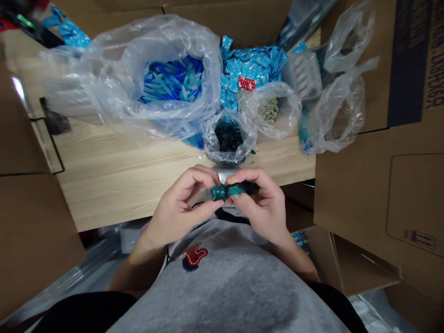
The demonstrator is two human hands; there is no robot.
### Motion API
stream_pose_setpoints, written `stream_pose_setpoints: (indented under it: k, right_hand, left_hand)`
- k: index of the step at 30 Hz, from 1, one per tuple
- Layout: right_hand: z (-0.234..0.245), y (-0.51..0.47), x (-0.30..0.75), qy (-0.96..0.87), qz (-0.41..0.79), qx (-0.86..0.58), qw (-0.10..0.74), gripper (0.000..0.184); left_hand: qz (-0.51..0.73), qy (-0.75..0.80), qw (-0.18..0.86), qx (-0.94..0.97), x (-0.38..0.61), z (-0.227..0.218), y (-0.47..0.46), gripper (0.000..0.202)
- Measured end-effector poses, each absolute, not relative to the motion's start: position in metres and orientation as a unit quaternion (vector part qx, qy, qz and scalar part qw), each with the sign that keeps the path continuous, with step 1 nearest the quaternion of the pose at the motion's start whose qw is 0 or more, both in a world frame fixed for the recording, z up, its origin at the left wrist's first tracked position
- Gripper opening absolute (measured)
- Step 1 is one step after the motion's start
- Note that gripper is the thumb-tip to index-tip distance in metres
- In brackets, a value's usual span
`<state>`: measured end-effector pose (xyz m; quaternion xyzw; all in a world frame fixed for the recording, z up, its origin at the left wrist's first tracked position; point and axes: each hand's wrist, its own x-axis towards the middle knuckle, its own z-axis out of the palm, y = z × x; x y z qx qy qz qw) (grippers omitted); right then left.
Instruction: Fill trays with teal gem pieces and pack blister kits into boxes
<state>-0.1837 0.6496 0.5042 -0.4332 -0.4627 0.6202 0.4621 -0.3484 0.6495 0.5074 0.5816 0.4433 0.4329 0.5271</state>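
Shirt (222, 277) sits nearest, while left hand (178, 206) and right hand (265, 203) pinch a green piece (218, 192) that uneven squeezing could make slip.

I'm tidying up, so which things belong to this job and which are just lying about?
In the job: dark green piece, left hand, right hand; probably the bag of dark bits.

Apparently lying about: blue packets, cardboard box.
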Motion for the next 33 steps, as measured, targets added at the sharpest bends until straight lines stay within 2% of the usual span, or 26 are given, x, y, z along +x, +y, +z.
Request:
stream_pose_setpoints:
  k: [7,10,14,16,20,23,25,28,30,33]
  right_hand:
    - [0.504,0.646,-0.190,-0.411,0.657,-0.416,0.476,0.004]
    - [0.502,0.643,-0.189,-0.458,0.589,-0.464,0.478,0.007]
    - [0.501,0.639,-0.187,-0.555,0.473,-0.485,0.482,0.018]
    - [0.501,0.639,-0.187,-0.555,0.473,-0.483,0.484,0.018]
    - [0.501,0.643,-0.192,-0.476,0.516,-0.504,0.503,0.011]
    - [0.497,0.646,-0.197,-0.417,0.570,-0.489,0.512,0.007]
    - [0.491,0.646,-0.197,-0.378,0.617,-0.460,0.514,0.008]
    - [0.481,0.644,-0.193,-0.346,0.663,-0.416,0.517,0.019]
    - [0.477,0.642,-0.188,-0.369,0.661,-0.403,0.515,0.025]
    - [0.482,0.641,-0.181,-0.463,0.612,-0.404,0.498,0.021]
  left_hand:
    - [0.467,0.408,0.481,0.620,-0.343,0.506,0.641,0.027]
    - [0.438,0.429,0.492,0.618,-0.345,0.505,0.641,0.028]
    - [0.389,0.418,0.482,0.665,-0.349,0.503,0.643,0.013]
    - [0.375,0.411,0.431,0.711,-0.349,0.502,0.642,0.012]
    - [0.371,0.423,0.266,0.783,-0.342,0.497,0.639,0.016]
    - [0.377,0.419,0.211,0.798,-0.337,0.495,0.637,0.015]
    - [0.396,0.416,0.239,0.783,-0.337,0.494,0.636,0.016]
    - [0.460,0.435,0.390,0.669,-0.339,0.491,0.635,0.011]
    - [0.501,0.441,0.505,0.548,-0.341,0.487,0.635,0.009]
    - [0.521,0.421,0.605,0.430,-0.344,0.483,0.635,0.009]
